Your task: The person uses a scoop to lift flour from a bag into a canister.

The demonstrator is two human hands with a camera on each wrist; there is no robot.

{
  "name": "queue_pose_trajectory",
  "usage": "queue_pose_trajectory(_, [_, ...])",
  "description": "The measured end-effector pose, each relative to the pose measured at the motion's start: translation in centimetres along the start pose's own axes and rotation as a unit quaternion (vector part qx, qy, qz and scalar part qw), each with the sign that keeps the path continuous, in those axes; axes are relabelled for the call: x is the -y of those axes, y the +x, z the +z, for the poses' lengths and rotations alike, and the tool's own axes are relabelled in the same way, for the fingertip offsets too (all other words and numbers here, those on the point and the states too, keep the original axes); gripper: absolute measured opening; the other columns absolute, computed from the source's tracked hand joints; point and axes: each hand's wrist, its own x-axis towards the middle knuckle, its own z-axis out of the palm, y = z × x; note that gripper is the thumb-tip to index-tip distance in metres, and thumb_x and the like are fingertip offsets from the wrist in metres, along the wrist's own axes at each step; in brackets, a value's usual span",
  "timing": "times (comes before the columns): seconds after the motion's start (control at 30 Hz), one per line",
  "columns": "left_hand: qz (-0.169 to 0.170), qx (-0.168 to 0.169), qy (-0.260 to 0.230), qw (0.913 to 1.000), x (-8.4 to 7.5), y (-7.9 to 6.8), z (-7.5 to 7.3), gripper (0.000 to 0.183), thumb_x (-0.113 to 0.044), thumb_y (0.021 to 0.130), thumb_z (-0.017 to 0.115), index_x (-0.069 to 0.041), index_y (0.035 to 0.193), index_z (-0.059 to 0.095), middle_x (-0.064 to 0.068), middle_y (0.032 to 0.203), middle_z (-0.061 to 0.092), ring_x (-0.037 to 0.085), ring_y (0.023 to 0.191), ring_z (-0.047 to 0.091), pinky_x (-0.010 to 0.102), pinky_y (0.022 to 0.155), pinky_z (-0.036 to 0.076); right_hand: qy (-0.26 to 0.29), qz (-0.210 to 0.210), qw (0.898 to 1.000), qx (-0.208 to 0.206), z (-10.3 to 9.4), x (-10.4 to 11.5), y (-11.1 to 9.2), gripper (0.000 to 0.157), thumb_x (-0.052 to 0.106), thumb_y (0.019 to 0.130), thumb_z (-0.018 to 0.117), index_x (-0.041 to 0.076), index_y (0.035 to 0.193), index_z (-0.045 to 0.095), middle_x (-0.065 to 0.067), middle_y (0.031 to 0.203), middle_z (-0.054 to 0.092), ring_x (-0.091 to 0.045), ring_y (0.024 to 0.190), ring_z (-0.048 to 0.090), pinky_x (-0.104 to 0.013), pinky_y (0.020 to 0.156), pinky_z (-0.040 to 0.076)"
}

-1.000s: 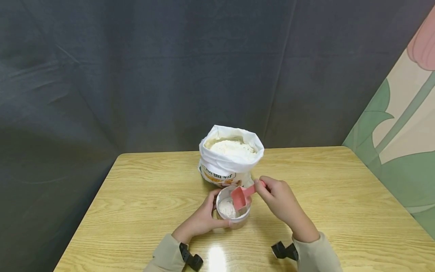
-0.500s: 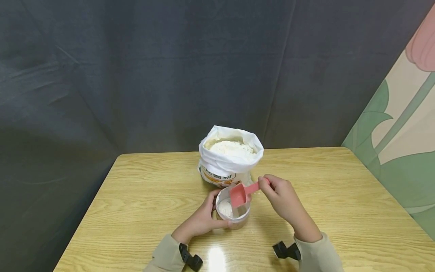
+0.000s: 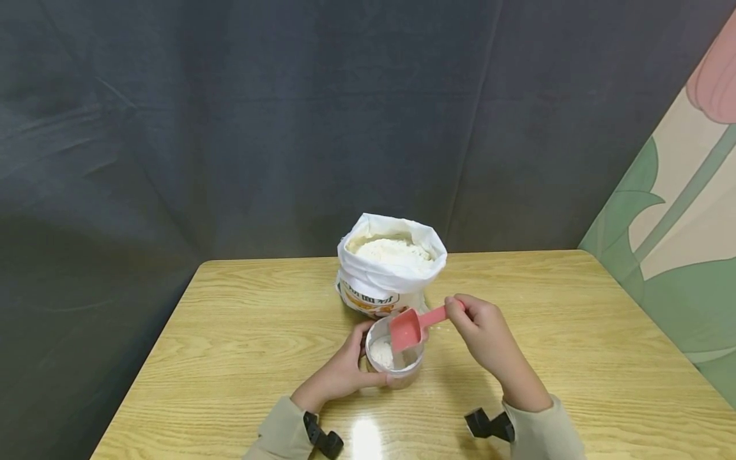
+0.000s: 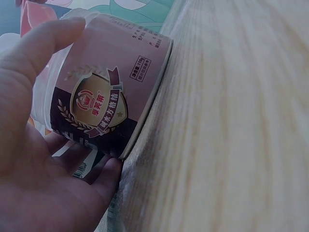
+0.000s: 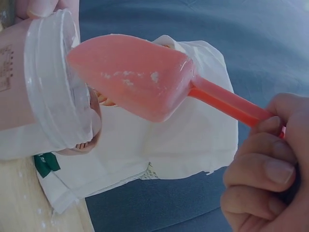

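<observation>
My left hand (image 3: 340,373) grips a clear plastic jar (image 4: 104,82) with a pink and dark label, thumb on the near side and fingers round the far side. White flour (image 3: 382,352) lies inside the jar. With curled fingers, my right hand (image 3: 484,332) holds a pink scoop (image 3: 406,329) by its handle. The scoop's bowl is tilted over the jar's mouth, its tip at the opening in the right wrist view. Traces of flour cling to the bowl's underside. Just behind the jar stands an open white flour bag (image 3: 391,279), rim folded back, heaped with flour.
The wooden table (image 3: 259,319) carries the jar and bag, with a few specks of flour to the right of the jar. A dark curtain (image 3: 287,128) hangs along the table's back edge. At the right is a wall panel (image 3: 684,255) painted with flowers.
My right hand has shifted slightly to the right and away from me, and the pink scoop's bowl has risen a little over the jar. The left hand and jar have stayed put.
</observation>
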Motion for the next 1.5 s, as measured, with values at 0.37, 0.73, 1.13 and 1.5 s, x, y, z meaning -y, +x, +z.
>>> queue_pose_trajectory(0.37, [-0.009, 0.004, 0.010, 0.9999, -0.1, -0.1, -0.2, 0.099, -0.026, 0.082, 0.087, -0.011, 0.155, 0.022, 0.013, 0.158, 0.033, 0.030, 0.144, 0.037, 0.051, 0.117, 0.027, 0.037, 0.016, 0.999, -0.006, -0.6, 0.1, -0.1, 0.039, 0.015, 0.105, 0.051, 0.006, 0.068, 0.053, 0.002, 0.053, 0.037, -0.008, 0.046, 0.032, -0.024, 0.043, 0.029])
queue_pose_trajectory(0.73, [-0.014, 0.003, -0.007, 0.9999, -0.1, -0.1, -0.2, 0.100, -0.025, 0.080, 0.088, -0.013, 0.155, 0.024, 0.011, 0.157, 0.033, 0.027, 0.142, 0.038, 0.048, 0.117, 0.027, 0.122, -0.023, 0.992, -0.031, -1.1, 0.1, -0.1, 0.047, 0.009, 0.108, 0.044, 0.002, 0.062, 0.041, 0.005, 0.049, 0.033, -0.005, 0.044, 0.029, -0.030, 0.037, 0.025])
queue_pose_trajectory(1.13, [0.004, 0.005, -0.007, 1.0000, -0.2, 0.1, 0.1, 0.097, -0.020, 0.081, 0.087, -0.009, 0.155, 0.024, 0.014, 0.154, 0.036, 0.028, 0.137, 0.045, 0.043, 0.113, 0.034, 0.203, -0.036, 0.976, -0.068, -1.7, 0.9, 0.2, 0.050, 0.007, 0.108, 0.039, 0.004, 0.059, 0.033, -0.005, 0.048, 0.027, -0.021, 0.041, 0.021, -0.037, 0.037, 0.016])
queue_pose_trajectory(1.5, [-0.004, 0.007, -0.017, 0.9998, 0.3, 0.2, 0.0, 0.100, -0.024, 0.080, 0.088, -0.013, 0.155, 0.023, 0.011, 0.155, 0.035, 0.026, 0.139, 0.042, 0.046, 0.115, 0.032, 0.287, -0.080, 0.951, -0.079, -2.4, 2.5, 1.2, 0.047, 0.006, 0.107, 0.039, 0.004, 0.060, 0.032, -0.006, 0.051, 0.025, -0.023, 0.043, 0.018, -0.035, 0.037, 0.012])
